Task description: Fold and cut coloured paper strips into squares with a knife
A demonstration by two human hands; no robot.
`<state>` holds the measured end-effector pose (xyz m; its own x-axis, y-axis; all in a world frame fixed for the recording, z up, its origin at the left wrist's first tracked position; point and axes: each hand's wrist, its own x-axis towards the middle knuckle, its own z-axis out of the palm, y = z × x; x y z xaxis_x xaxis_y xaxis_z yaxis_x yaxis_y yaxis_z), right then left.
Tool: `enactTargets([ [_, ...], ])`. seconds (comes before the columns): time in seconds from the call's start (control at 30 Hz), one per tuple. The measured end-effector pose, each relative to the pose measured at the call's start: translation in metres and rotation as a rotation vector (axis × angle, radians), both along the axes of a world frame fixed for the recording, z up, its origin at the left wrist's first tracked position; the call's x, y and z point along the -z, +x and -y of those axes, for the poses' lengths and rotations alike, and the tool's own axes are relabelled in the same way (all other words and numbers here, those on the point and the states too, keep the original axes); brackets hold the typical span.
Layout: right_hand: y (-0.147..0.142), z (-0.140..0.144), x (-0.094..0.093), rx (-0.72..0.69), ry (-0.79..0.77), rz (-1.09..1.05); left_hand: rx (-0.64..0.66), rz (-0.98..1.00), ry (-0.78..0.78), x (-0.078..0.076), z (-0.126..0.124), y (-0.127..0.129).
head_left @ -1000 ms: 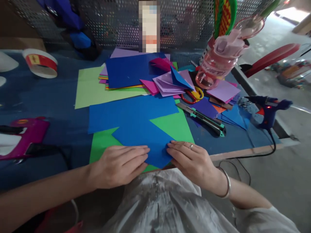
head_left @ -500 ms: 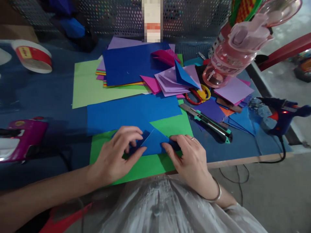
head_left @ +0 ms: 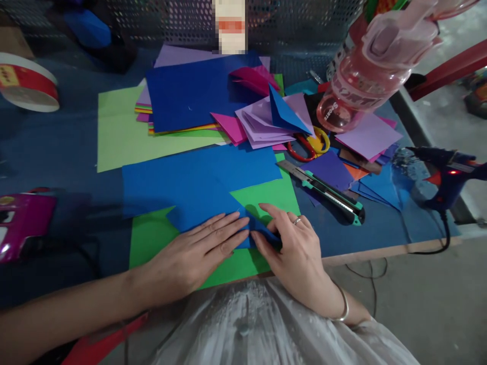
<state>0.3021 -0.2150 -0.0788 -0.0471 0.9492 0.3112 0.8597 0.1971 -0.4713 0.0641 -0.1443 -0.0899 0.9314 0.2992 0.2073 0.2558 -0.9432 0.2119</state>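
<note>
A folded piece of blue paper [head_left: 256, 223] lies near the front edge of the table, partly covered by my hands. My left hand [head_left: 207, 248] rests flat on it, fingers stretched out and close together. At its right corner, my right hand [head_left: 291, 243] holds a raised flap, the thumb in front and bent fingers behind. Beneath is a bright green sheet [head_left: 234, 268]. A larger blue sheet [head_left: 198, 175] lies just beyond my hands, and its boundary with the folded piece is hard to make out.
To the right lie a utility knife [head_left: 327, 192], scissors [head_left: 319, 142] and a glue gun [head_left: 452, 175] with a lit red light. A pink bottle [head_left: 365, 76] stands behind them. Stacked coloured paper [head_left: 190, 96] is at the back; a paper cup [head_left: 34, 83] and purple device [head_left: 28, 220] are left.
My left hand has gone from curved fingers at the paper's fold to lying flat across it. My right index finger has lifted. The view has shifted slightly.
</note>
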Motion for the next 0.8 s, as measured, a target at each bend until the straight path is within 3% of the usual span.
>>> enactTargets([
  [0.4,0.008,0.013,0.003,0.052,-0.035,-0.178,0.023,0.0,-0.064,0.0,-0.002,0.002],
  [0.8,0.011,0.017,0.0,0.092,-0.082,-0.16,0.03,-0.012,-0.094,-0.003,-0.006,0.002],
])
